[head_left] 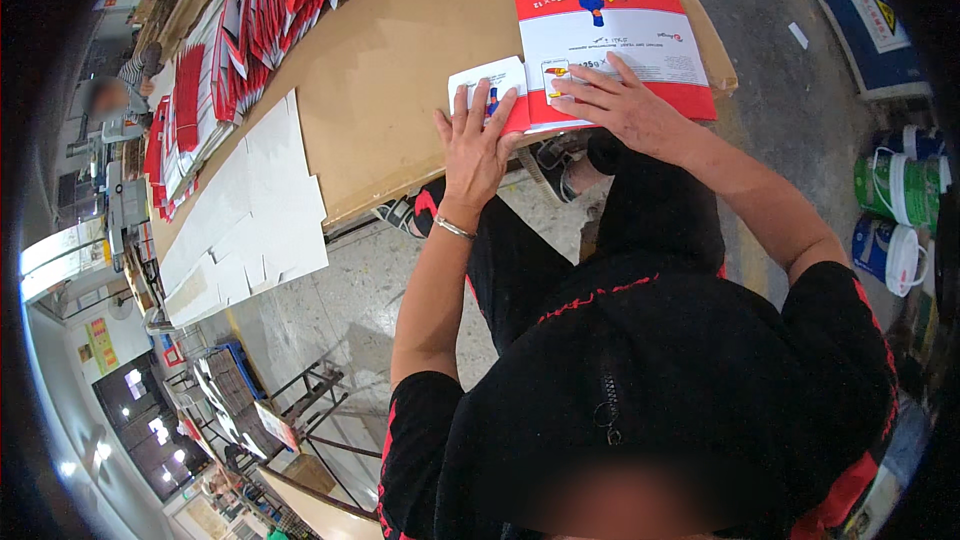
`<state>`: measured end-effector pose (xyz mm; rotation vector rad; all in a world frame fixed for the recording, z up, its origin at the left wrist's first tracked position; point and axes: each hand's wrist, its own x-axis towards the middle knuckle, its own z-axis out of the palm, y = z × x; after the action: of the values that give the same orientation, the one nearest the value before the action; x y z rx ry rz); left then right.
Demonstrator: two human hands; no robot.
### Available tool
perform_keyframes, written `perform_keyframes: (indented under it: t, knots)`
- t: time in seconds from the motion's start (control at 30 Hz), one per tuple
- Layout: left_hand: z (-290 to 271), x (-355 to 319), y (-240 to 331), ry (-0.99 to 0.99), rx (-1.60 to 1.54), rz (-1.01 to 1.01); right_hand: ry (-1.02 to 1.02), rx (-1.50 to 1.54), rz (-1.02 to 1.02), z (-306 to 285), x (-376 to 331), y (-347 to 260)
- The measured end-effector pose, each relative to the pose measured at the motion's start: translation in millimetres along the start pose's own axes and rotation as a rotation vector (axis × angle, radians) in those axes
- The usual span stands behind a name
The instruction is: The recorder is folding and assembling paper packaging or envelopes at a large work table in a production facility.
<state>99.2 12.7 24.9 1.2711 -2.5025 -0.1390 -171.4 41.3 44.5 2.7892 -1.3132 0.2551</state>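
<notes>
A red and white printed carton blank (655,65) lies flat near the right end of the brown table (400,70). My left hand (478,150) presses on a small white and red end flap (512,72) at the blank's near left corner, its fingers spread. Across the blank's near edge rests my right hand (630,112), with fingers stretched out over the printed panel. Neither hand grips anything. Parts of the flap and the panel are hidden beneath my fingers.
Many flattened red and white cartons (285,5) stand in a leaning row along the far left. White cardboard sheets (255,225) overhang the near left table edge. Buckets (885,185) and a blue sign board (870,20) stand at right. A person (140,68) is far left.
</notes>
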Motion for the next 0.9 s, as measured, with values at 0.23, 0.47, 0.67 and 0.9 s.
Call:
perform_keyframes:
  t: [0.23,0.47,0.67,0.9]
  knots:
    - [3,2,9,-0.04,0.129,-0.065,0.011,0.076,0.016,7,-8,-2]
    - [-3,5,13,-0.048,0.125,-0.067,0.015,0.128,-0.026,8,-9,0]
    - [-6,5,17,-0.096,0.15,-0.103,0.038,0.114,-0.036,8,-9,-1]
    - [-5,5,16,-0.094,0.084,-0.092,0.014,0.108,-0.017,5,-9,-3]
